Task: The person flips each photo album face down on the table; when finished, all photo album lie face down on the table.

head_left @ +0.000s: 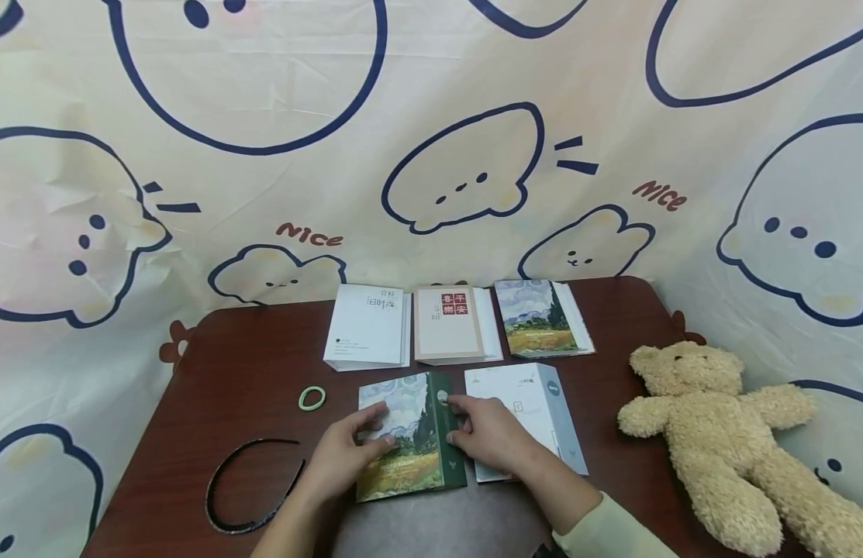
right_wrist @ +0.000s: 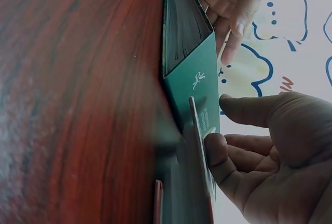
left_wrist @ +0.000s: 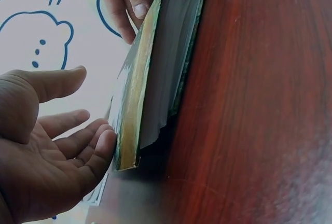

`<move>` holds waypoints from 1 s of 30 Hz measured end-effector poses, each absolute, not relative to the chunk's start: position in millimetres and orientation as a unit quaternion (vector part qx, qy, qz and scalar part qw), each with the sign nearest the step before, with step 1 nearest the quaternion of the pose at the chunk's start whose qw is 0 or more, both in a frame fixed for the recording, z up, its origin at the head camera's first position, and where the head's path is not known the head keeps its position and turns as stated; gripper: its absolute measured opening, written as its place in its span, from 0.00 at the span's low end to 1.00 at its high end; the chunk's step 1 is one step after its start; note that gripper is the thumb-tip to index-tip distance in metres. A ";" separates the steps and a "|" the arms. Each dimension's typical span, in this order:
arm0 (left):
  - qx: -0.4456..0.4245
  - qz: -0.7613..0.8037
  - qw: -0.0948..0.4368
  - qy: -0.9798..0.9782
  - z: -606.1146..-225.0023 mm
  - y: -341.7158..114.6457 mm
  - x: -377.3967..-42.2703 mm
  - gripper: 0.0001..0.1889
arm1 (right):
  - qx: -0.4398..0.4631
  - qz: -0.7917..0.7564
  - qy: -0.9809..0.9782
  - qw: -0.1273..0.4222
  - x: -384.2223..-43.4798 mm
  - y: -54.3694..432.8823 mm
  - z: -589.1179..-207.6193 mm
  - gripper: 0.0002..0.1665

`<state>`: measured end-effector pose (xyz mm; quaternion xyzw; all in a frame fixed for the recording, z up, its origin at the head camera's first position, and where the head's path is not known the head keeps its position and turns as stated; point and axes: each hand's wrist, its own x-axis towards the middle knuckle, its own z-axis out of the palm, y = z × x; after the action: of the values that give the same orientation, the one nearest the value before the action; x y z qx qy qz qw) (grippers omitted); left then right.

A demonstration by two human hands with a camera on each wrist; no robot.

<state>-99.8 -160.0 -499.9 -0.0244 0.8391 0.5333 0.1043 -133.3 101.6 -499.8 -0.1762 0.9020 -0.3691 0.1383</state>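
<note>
A photo album (head_left: 405, 471) with a painted landscape cover and a dark green spine lies at the front middle of the table. My left hand (head_left: 342, 451) is over its cover; in the left wrist view the fingertips touch the cover near its outer edge, thumb spread away. At the spine, my right hand (head_left: 497, 434) reaches in from the right, its fingertips (right_wrist: 217, 143) touching there and the thumb apart. Beside it, partly under my right forearm, lies a white album (head_left: 501, 380) with a blue-grey spine.
Along the back stand a white album (head_left: 364, 329), a beige album (head_left: 447, 333) and another landscape album (head_left: 539, 322). A green hair tie (head_left: 312, 398) and a black headband (head_left: 211, 496) lie at left. A teddy bear (head_left: 710, 434) lies at right on the brown table (head_left: 250, 372).
</note>
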 end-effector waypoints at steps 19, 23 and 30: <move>-0.035 0.527 0.040 0.848 -481.6 -183.0 -118.6 0.27 | -0.205 -0.410 0.880 0.122 -155.7 75.1 -485.5 0.31; -0.061 0.534 0.021 0.843 -478.9 -190.2 -127.1 0.27 | -0.207 -0.405 0.884 0.114 -166.2 64.7 -486.0 0.29; -0.110 0.541 -0.001 0.834 -475.9 -198.7 -139.8 0.29 | -0.206 -0.399 0.889 0.091 -182.7 50.2 -483.3 0.28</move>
<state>-139.8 -198.7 -475.9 -0.1099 0.8335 0.5414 -0.0012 -182.7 50.2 -483.3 -0.2061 0.8887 -0.3993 0.0911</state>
